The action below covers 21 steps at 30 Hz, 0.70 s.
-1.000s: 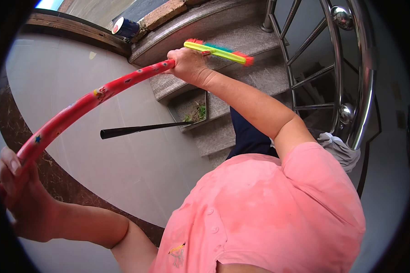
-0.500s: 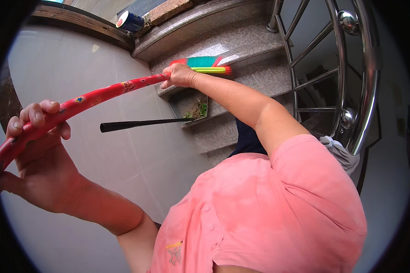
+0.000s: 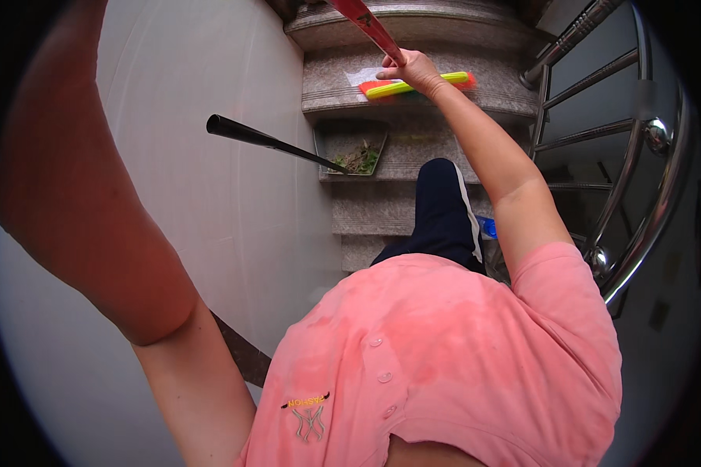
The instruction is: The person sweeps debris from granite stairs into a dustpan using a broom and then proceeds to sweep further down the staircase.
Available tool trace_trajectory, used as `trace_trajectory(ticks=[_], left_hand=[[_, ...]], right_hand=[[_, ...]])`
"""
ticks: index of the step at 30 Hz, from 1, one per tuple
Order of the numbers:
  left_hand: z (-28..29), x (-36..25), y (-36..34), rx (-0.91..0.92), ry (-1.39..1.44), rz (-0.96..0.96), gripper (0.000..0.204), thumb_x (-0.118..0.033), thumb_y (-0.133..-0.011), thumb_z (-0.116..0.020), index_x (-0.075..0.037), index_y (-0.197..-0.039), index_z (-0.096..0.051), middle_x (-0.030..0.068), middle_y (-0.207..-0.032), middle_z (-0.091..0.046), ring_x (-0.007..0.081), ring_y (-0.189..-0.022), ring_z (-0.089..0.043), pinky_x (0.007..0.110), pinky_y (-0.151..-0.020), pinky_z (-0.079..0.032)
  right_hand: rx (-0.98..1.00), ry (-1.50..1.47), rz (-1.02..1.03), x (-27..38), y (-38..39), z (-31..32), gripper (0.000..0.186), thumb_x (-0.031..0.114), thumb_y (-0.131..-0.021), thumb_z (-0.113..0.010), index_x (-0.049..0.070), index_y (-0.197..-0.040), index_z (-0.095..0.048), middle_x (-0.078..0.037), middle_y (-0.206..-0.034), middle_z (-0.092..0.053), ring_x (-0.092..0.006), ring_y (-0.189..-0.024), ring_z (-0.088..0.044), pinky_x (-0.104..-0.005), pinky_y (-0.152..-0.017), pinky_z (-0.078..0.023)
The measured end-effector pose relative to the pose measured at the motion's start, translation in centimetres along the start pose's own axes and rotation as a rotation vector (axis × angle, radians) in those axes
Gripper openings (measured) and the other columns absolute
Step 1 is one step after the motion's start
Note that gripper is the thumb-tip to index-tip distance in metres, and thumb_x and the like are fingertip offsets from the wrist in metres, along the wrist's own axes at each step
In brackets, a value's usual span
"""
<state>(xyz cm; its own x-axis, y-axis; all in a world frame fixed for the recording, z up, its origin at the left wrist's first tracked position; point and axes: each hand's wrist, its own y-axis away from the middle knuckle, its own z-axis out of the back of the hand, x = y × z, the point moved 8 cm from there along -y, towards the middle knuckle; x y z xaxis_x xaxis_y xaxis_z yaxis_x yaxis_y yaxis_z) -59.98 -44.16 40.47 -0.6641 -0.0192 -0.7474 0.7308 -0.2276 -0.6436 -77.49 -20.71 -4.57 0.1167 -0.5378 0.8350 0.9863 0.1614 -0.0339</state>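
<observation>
My right hand (image 3: pixel 417 73) is closed round the lower part of the red handle of a broom (image 3: pixel 366 22). Its yellow-green head (image 3: pixel 391 89) with orange-red bristles lies across a speckled stone step (image 3: pixel 331 89). The handle rises toward the upper edge of the view, where its far end is cut off. My left forearm (image 3: pixel 93 202) reaches up along the left side; the left hand itself is outside the picture. One step below the broom stands a dustpan (image 3: pixel 318 138) with a long black handle (image 3: pixel 245 130). Green and brown plant bits (image 3: pixel 360 159) lie in it.
A pale tiled wall (image 3: pixel 210 171) borders the stairs on the left. Along the right runs a shiny metal railing (image 3: pixel 658 206) with round knobs. My leg in dark trousers (image 3: pixel 438 206) is on the steps, beside a small blue object (image 3: pixel 487 227).
My left hand has gone up out of view, and the broom handle now stands steeper. My right hand and the broom head have shifted right and up in the view.
</observation>
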Motion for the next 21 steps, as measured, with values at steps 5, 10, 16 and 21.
trace_trajectory(ticks=[5,10,16,21], left_hand=[[1.2,3.8,3.0,-0.021,-0.114,0.095,0.049,-0.053,-0.093,-0.051,-0.007,-0.104,-0.062,0.0169,-0.088,-0.068,0.0336,-0.085,-0.069,0.034,-0.051,-0.056],[2.5,6.4,4.0,-0.035,-0.195,0.136,0.048,-0.052,-0.094,-0.051,-0.007,-0.106,-0.062,0.0171,-0.09,-0.068,0.0334,-0.087,-0.069,0.034,-0.054,-0.056],[3.7,8.0,3.9,-0.037,-0.275,0.148,0.048,-0.051,-0.094,-0.051,-0.007,-0.108,-0.062,0.0172,-0.092,-0.068,0.0331,-0.09,-0.068,0.035,-0.059,-0.056],[4.7,9.7,4.4,-0.062,-0.359,0.164,0.048,-0.05,-0.095,-0.05,-0.006,-0.11,-0.062,0.0173,-0.095,-0.068,0.0329,-0.093,-0.068,0.035,-0.062,-0.056]], right_hand=[[0.066,-0.242,-0.128,-7.9,1.5,-1.3,0.034,0.031,-0.071,-0.084,0.007,-0.088,-0.067,-0.004,-0.082,-0.067,-0.0157,-0.078,-0.062,-0.0297,-0.075,-0.049],[-0.046,-0.001,-0.07,-5.1,2.1,1.9,0.044,0.051,-0.077,-0.073,0.01,-0.084,-0.063,-0.009,-0.078,-0.064,-0.0233,-0.073,-0.058,-0.0348,-0.071,-0.045],[-0.023,0.218,-0.173,-8.9,2.1,4.8,0.04,0.045,-0.074,-0.078,0.013,-0.096,-0.068,-0.007,-0.089,-0.069,-0.0237,-0.083,-0.064,-0.035,-0.076,-0.048],[0.108,0.142,-0.217,-14.5,-0.2,-2.6,0.042,0.023,-0.069,-0.083,0.012,-0.107,-0.07,-0.007,-0.091,-0.072,-0.0181,-0.082,-0.067,-0.0318,-0.078,-0.051]])
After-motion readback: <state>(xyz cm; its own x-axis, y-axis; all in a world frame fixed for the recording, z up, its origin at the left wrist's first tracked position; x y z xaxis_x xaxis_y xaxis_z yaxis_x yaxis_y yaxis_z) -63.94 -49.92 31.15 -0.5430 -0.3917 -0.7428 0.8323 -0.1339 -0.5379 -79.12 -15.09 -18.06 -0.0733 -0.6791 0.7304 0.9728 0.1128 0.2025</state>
